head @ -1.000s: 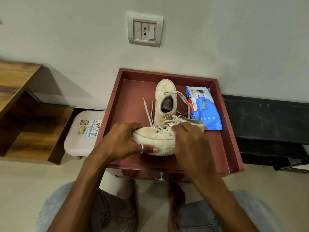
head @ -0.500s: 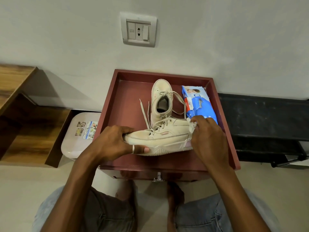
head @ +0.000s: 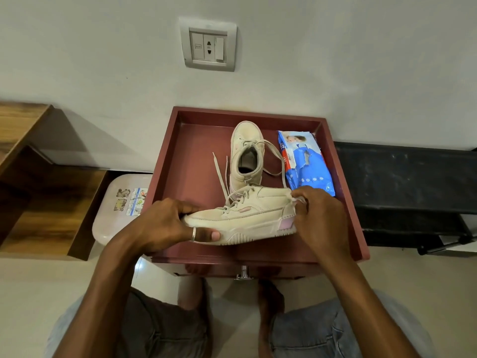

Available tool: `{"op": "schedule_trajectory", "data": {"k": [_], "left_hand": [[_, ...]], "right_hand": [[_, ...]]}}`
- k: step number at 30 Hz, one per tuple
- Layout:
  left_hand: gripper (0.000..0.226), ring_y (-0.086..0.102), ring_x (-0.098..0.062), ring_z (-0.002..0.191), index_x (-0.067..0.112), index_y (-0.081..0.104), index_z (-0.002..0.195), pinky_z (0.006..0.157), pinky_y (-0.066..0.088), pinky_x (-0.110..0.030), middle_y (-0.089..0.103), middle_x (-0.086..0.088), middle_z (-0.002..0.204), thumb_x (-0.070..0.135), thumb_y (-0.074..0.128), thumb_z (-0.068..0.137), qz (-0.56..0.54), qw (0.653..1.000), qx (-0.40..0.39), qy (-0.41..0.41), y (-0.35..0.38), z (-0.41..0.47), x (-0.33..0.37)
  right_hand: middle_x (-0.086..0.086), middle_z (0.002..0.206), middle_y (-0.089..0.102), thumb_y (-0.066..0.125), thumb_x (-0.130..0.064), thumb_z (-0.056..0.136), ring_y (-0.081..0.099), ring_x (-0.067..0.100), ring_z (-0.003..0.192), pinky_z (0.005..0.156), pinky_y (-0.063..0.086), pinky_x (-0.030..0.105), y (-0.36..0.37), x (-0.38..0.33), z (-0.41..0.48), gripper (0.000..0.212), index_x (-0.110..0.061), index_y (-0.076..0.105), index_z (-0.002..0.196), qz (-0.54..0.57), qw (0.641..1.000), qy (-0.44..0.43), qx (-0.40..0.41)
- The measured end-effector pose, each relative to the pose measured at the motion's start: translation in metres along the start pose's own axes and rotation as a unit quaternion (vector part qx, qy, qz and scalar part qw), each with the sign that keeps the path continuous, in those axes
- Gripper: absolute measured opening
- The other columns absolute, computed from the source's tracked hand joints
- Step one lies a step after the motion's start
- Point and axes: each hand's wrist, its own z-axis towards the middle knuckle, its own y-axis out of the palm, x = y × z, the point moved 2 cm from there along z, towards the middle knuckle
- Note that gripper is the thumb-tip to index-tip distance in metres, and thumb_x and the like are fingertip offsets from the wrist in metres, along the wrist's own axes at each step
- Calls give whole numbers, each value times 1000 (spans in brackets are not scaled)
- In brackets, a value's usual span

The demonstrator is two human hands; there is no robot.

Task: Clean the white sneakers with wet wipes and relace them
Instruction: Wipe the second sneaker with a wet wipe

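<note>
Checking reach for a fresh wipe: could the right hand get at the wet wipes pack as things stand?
Probably yes. The wet wipes pack lies just beyond the right hand in the tray, nothing between them, though that hand pinches a wipe against the heel of the held sneaker.

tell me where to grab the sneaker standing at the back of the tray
Probably the heel collar of the back sneaker, coming from above: it stands upright, opening up, heel nearest you, and the wipes pack crowds its right side.
</note>
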Motion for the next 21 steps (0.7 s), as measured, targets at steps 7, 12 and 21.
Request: {"op": "schedule_trajectory", "data": {"k": [7, 12, 21], "left_hand": [[68, 73, -3, 93, 55, 70, 101, 89, 61, -39, 76, 24, 103, 93, 72, 45, 0, 1000, -14, 1, 0, 0, -1], [61, 73, -2, 93, 57, 71, 98, 90, 60, -39, 76, 24, 102, 89, 75, 47, -5, 1000, -22, 5, 0, -1, -1], [54, 73, -2, 97, 66, 70, 92, 94, 59, -40, 76, 25, 105, 91, 75, 45, -10, 999, -31, 17, 0, -1, 1]], "right_hand": [[9, 94, 71, 73, 7, 72, 67, 25, 83, 67, 58, 35, 7, -39, -25, 35, -8, 72, 104, -34, 993, -113, 14], [10, 100, 72, 69, 0, 84, 68, 25, 89, 72, 57, 34, 11, -13, -3, 30, -8, 71, 112, -16, 998, -54, 31], [14, 90, 71, 76, 2, 76, 68, 27, 76, 58, 55, 31, 5, -29, -21, 33, -3, 72, 108, -66, 998, -12, 22]]}}
